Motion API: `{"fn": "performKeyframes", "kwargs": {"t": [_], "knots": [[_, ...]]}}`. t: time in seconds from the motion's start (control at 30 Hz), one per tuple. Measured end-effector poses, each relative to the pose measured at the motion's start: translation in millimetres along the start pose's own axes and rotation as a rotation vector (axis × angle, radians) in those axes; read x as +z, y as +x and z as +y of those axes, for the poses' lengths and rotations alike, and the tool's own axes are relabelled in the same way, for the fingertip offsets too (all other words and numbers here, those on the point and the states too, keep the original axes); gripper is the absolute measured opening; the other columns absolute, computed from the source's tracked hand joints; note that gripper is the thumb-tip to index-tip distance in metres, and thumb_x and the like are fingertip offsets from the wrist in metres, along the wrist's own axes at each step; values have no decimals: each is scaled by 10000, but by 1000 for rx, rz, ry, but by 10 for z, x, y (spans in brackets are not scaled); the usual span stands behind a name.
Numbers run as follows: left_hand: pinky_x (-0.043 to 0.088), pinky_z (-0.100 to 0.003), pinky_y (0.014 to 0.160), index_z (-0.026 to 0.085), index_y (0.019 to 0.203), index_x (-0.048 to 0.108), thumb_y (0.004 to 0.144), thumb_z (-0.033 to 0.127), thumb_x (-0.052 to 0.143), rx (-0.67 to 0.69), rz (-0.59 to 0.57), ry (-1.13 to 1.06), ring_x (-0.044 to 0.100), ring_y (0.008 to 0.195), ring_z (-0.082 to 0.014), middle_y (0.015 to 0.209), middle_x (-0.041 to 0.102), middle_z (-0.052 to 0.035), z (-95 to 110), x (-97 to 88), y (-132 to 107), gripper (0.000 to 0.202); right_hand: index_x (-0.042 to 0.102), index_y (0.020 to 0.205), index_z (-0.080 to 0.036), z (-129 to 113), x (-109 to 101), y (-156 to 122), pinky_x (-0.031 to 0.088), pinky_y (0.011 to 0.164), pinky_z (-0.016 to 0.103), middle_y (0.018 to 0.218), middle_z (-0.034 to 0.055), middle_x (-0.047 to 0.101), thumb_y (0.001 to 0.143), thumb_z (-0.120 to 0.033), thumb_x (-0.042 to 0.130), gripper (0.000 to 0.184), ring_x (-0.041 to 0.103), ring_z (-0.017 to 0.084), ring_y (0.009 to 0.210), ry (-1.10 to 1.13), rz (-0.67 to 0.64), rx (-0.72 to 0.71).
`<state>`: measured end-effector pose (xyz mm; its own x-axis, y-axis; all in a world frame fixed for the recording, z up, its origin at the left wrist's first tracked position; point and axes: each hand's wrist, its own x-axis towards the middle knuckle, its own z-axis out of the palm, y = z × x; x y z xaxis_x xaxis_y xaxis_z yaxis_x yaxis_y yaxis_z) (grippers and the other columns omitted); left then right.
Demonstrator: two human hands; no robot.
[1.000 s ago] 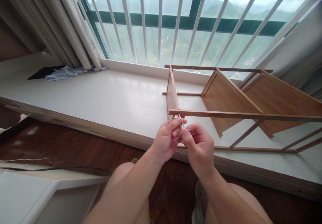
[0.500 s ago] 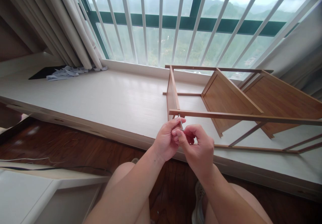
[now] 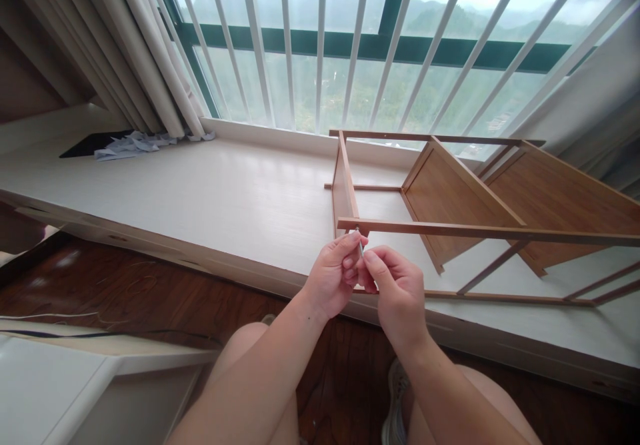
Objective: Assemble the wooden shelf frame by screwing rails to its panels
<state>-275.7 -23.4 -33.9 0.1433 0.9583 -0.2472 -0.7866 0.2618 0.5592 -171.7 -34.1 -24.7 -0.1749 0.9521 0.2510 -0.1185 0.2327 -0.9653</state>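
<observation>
A wooden shelf rack [image 3: 450, 230] lies on its side on the white window ledge. At the left end of its near rail, a slim metal hex key [image 3: 361, 248] meets a small bolt head just under the wood. My left hand [image 3: 330, 275] pinches the key's upper part between thumb and fingertips, close to the rail. Lower down, my right hand [image 3: 400, 288] has its thumb and fingers closed at the key's other end. Fingers partly hide the key, so its full shape does not show.
Behind the ledge [image 3: 225, 198] stands a barred window [image 3: 320, 72]. Crumpled white paper [image 3: 133, 145] and a flat black item [image 3: 87, 144] lie at the ledge's far left, by a curtain [image 3: 150, 65]. A white cabinet [image 3: 50, 385] is at lower left.
My right hand has shifted its fingers and turned slightly around the hex key's lower end. My left hand stays nearly in place, and the rack has not moved.
</observation>
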Motion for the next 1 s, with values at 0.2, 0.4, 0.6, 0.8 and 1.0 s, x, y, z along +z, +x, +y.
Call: {"fn": "performKeyframes", "kwargs": {"t": [0.2,0.4,0.6,0.8,1.0], "knots": [[316,-192,387,144,802,655,761,383,722,46,-10,31,309,387,-42,467,326,94,4,31,-20,252,563,688,-169,12,-19,-1,397,503,213,601,-15,543,913,-353,564,292,490,98,555,43,4,15],[282,-177,400,128,823,665,784,366,704,34,-21,3,288,402,-34,456,303,94,15,55,-31,244,567,721,-172,18,-26,-20,405,523,215,618,-18,557,896,-346,599,248,492,95,556,20,26,-2],[268,-172,406,117,836,671,786,351,700,11,-16,-33,276,407,-32,451,296,96,21,65,-48,241,573,773,-180,62,-38,-51,426,564,231,667,-7,595,884,-339,620,199,511,105,584,-94,57,-36],[279,-169,437,114,856,682,791,348,697,8,3,-36,272,419,-26,461,306,93,21,53,-50,243,574,799,-194,25,-34,-60,453,572,235,727,-4,637,881,-283,624,131,569,118,617,-173,45,-117],[308,-174,460,119,837,681,789,345,701,17,-8,-50,282,426,-28,465,302,92,5,31,-30,231,577,785,-195,-12,-29,-56,444,565,218,688,-26,639,862,-219,633,98,555,100,584,-346,65,-237]]}}
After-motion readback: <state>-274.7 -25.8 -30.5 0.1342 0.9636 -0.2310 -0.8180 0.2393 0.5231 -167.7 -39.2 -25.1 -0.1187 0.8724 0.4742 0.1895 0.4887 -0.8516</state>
